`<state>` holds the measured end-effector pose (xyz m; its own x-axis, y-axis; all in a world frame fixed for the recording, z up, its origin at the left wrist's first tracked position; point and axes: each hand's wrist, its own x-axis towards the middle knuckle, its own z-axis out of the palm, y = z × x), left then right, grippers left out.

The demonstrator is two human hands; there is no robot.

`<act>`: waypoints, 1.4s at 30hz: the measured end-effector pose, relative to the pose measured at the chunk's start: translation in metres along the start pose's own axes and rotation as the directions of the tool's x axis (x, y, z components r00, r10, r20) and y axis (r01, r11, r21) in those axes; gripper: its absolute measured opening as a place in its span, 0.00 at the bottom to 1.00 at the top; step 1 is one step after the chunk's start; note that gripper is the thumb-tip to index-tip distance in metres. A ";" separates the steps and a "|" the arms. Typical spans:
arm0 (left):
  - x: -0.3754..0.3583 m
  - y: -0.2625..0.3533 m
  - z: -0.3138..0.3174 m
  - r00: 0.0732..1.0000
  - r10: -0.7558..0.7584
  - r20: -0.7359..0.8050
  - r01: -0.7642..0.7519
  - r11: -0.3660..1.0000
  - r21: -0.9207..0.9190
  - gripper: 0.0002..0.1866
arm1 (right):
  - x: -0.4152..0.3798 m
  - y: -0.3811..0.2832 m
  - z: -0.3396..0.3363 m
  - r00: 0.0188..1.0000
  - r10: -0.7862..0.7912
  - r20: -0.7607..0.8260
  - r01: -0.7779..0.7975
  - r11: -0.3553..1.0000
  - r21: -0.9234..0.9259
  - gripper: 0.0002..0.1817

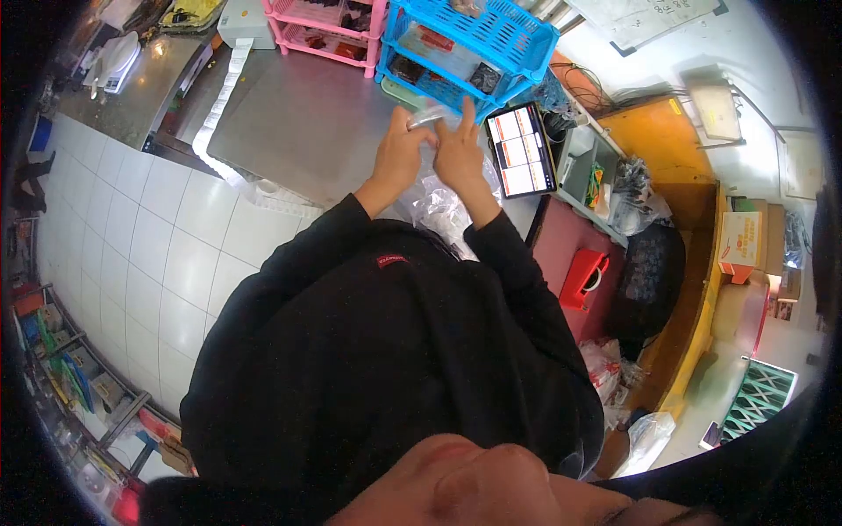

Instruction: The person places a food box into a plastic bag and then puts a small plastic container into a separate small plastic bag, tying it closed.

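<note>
Handling clear plastic (430, 115) above the desk (298, 114): sources of slips

The clear plastic spans the space between my two hands, just short of the blue rack (517, 35). My left grip (399, 158) is drawn in, thumb and fingers closed about one end. My right grip (459, 158) curls at the other side with its index finger extended; whether it pinches or merely touches, I cannot tell. If only the left holds, the likeliest fault is slipping, since such film looks thin and smooth. A heap of crinkled plastic (441, 206) lies between my forearms and my body; a dropped piece would, I judge, be hard to pick out there. The tablet (523, 151) lies just beside my right grip, so a wide outward pull could knock it. Farther left, a paper strip (219, 110) reaches the desk's edge, where my left sleeve (320, 235) could snag it.
</note>
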<state>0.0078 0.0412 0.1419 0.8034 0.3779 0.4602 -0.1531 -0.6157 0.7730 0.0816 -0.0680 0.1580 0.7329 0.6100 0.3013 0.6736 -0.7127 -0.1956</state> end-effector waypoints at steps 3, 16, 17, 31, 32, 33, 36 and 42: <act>-0.004 -0.022 0.011 0.974 -0.212 0.079 0.177 0.932 0.317 0.11 | 0.011 0.012 -0.006 0.987 0.099 0.129 -0.085 0.990 -0.113 0.14; -0.034 -0.131 -0.026 0.901 -0.349 0.258 0.179 0.841 0.511 0.28 | 0.050 0.102 0.050 0.778 -0.251 0.575 -0.372 0.553 0.745 0.26; -0.038 -0.143 -0.034 0.890 -0.393 0.233 0.210 0.805 0.555 0.28 | 0.044 0.108 0.068 0.840 -0.163 0.518 -0.112 0.881 0.460 0.34; -0.022 -0.068 -0.031 0.911 -0.343 0.228 0.245 0.896 0.370 0.27 | -0.004 0.034 0.046 0.819 0.017 0.574 -0.574 0.031 0.818 0.23; -0.015 -0.057 -0.024 0.974 -0.126 0.188 0.077 0.966 0.248 0.27 | -0.008 0.028 0.055 0.908 0.043 0.417 -0.418 0.156 0.895 0.24; -0.009 -0.041 -0.020 0.975 -0.120 0.186 0.072 0.967 0.246 0.27 | -0.009 0.024 0.060 0.968 0.042 0.247 -0.249 0.282 0.927 0.26; -0.004 -0.002 -0.013 0.909 -0.096 0.405 -0.032 0.954 0.297 0.26 | -0.010 0.012 0.057 0.894 0.106 0.436 -0.391 -0.292 0.873 0.27; -0.009 -0.001 -0.017 0.953 -0.163 0.254 0.119 0.977 0.178 0.26 | 0.014 -0.002 0.049 0.993 0.078 0.093 -0.114 0.327 0.938 0.29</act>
<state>-0.0088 0.0502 0.1449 0.9370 0.2848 0.2021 0.0487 -0.6796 0.7319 0.0951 -0.0404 0.1167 0.7887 0.5826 0.1966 0.2263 0.0223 -0.9738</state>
